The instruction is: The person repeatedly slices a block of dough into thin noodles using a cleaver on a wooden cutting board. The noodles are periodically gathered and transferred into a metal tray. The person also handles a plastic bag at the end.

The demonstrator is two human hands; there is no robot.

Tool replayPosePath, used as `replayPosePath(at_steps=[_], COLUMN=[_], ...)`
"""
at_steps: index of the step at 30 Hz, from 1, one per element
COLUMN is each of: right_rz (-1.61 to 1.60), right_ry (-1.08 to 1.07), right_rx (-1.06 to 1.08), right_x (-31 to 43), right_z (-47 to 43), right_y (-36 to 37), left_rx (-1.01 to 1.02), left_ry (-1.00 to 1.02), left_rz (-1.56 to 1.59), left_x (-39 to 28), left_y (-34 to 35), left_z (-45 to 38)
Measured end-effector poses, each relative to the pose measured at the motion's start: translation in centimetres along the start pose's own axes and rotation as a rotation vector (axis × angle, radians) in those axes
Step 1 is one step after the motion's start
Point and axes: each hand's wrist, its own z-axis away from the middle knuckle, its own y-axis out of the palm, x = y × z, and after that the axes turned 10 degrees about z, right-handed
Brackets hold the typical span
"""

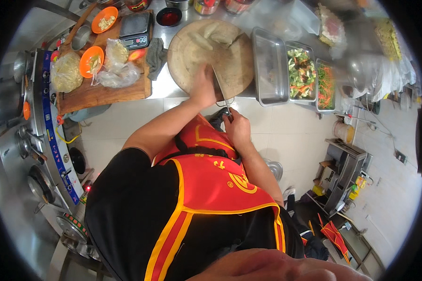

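My right hand [237,127] grips the handle of a cleaver [222,86], whose broad blade points away from me over the near edge of a round wooden chopping board [183,52]. My left hand [202,87] is right against the left side of the blade, low over the board. Its fingers are blurred and partly hidden, so whether they press on the blade is unclear. Several pale green vegetable pieces [201,41] lie on the board's far half, with a dark, thin piece at their right end.
Right of the board stand a steel tray [271,70], a tray of mixed cut vegetables [301,73] and one of shredded carrot and greens [325,84]. Leftward are a grey cloth [157,58], a wooden board [102,100], a digital scale [135,30], orange bowls [91,61] and bagged food [66,72].
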Motion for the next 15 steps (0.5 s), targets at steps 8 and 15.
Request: replayPosePath(at_steps=[8,15], right_rz=[-0.871,-0.954], right_ry=[0.394,0.305], right_rx=[0.251,0.461], right_x=[-7.3,-3.5], right_z=[-0.3,-2.3], right_y=[0.1,3.8], left_rx=[-0.101,-0.228], left_ry=[0.191,0.159], left_rz=[-0.037,-0.092], left_x=[-0.2,0.1], left_y=[-0.2,1.1], left_z=[0.2,-0.1])
